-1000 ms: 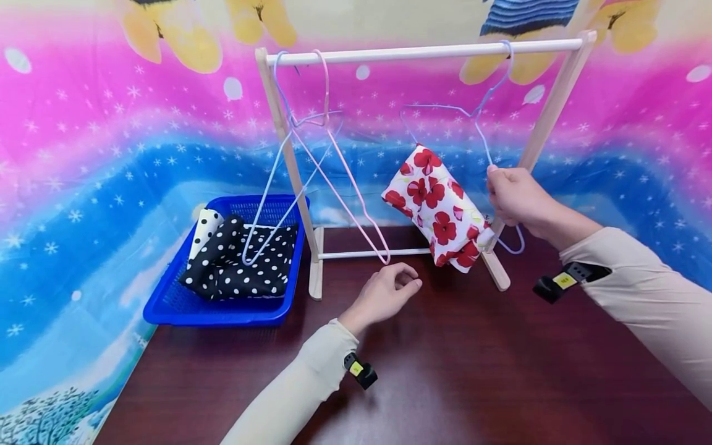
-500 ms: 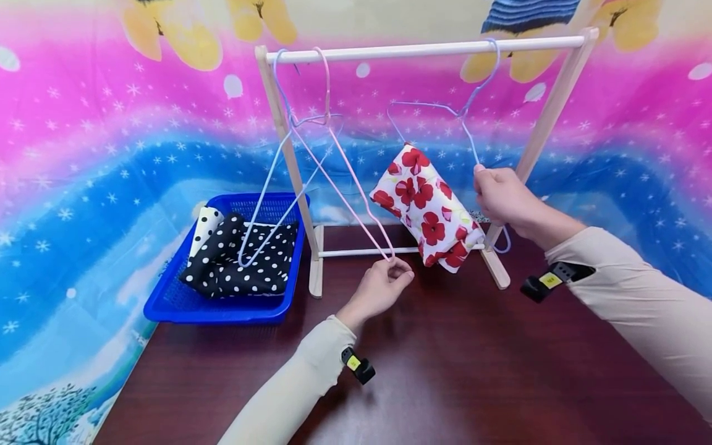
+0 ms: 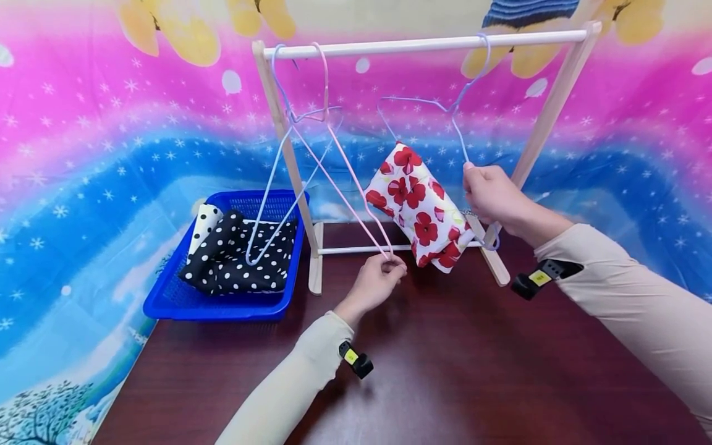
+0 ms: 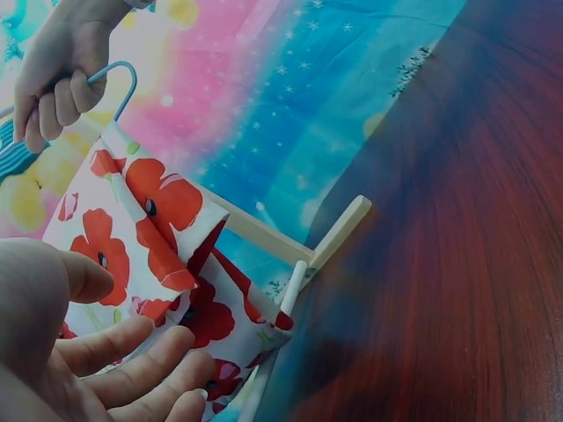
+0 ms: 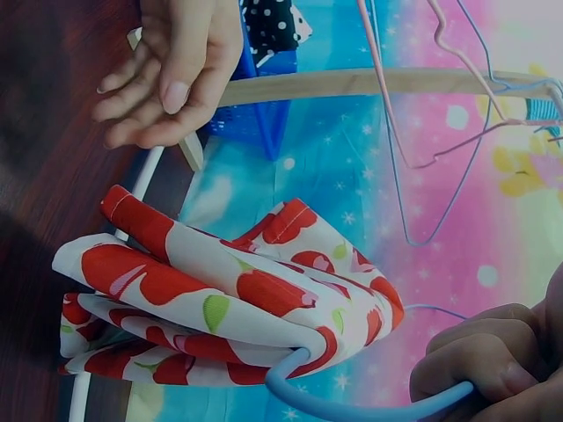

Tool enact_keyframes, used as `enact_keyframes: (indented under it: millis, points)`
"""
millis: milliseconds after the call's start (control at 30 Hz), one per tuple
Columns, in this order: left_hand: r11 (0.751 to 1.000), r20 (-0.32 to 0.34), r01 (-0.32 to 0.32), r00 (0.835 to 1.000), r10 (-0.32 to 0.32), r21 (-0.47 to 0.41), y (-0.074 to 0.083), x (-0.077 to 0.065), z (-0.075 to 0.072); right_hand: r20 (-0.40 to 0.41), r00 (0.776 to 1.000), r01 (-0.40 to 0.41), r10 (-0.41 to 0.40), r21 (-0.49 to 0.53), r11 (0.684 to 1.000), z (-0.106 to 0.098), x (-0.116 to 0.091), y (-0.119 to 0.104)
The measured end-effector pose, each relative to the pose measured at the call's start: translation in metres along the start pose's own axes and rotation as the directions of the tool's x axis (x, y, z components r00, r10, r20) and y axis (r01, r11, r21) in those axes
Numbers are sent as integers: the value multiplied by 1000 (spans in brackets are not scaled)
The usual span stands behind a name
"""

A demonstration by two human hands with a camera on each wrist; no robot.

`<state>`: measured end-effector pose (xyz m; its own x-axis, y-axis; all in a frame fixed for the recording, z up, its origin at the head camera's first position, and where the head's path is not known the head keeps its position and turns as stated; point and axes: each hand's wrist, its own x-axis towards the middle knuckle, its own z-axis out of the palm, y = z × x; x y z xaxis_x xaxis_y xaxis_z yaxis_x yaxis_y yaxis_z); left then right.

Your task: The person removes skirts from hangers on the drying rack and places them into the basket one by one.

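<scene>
My right hand (image 3: 497,198) grips one side of a light purple-blue clothes hanger (image 3: 460,133), whose hook sits over the rack's top rail. A folded white cloth with red flowers (image 3: 419,210) drapes over the hanger's lower bar and hangs tilted. The right wrist view shows curled fingers (image 5: 475,352) around the hanger's wire (image 5: 369,410). My left hand (image 3: 372,283) hovers over the table left of the cloth, holding nothing. Its fingers (image 4: 145,378) are loosely bent beside the floral cloth (image 4: 167,229). In the head view it overlaps the pink hanger's (image 3: 356,173) lower end.
A wooden rack (image 3: 389,48) stands on the dark table (image 3: 445,364). At its left end hang the pink hanger and a blue hanger (image 3: 267,179). A blue basket (image 3: 217,314) at left holds a black polka-dot cloth (image 3: 239,259) and a white dotted one (image 3: 206,225).
My right hand has moved left, and the hanger with the floral cloth has slid left along the rail. My left hand has shifted slightly left.
</scene>
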<state>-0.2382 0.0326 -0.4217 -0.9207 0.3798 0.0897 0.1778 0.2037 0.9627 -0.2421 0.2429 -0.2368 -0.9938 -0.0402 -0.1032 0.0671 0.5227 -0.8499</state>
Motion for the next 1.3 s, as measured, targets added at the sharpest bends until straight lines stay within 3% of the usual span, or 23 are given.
enact_keyframes:
  millis: [433,600,700,800,933,1033,1200,1300]
  points:
    - [980,-106,53,992,-75,-191,-4,8,-3,27,999,15,-16,44,999,13,-2,-7]
    - [946,-134,113,978,-159,-303,-1,12,-4,32,999,15,-17,40,999,17,-1,-10]
    - [907,-118,169,966,-230,-386,-6,21,-1,38,999,8,-9,43,999,20,0,-11]
    - [825,-63,253,943,-328,-505,-5,29,2,49,999,-5,3,48,999,22,0,-14]
    - [672,48,348,905,-422,-653,-7,40,3,62,998,-15,12,51,999,27,1,-17]
    - [561,130,387,887,-442,-732,-10,47,3,71,997,-18,14,60,998,30,1,-19]
    - [413,211,387,887,-410,-824,-14,52,5,83,997,-14,8,79,997,35,3,-21]
    - [357,219,359,900,-376,-862,-14,54,5,83,997,-10,3,80,997,36,4,-22]
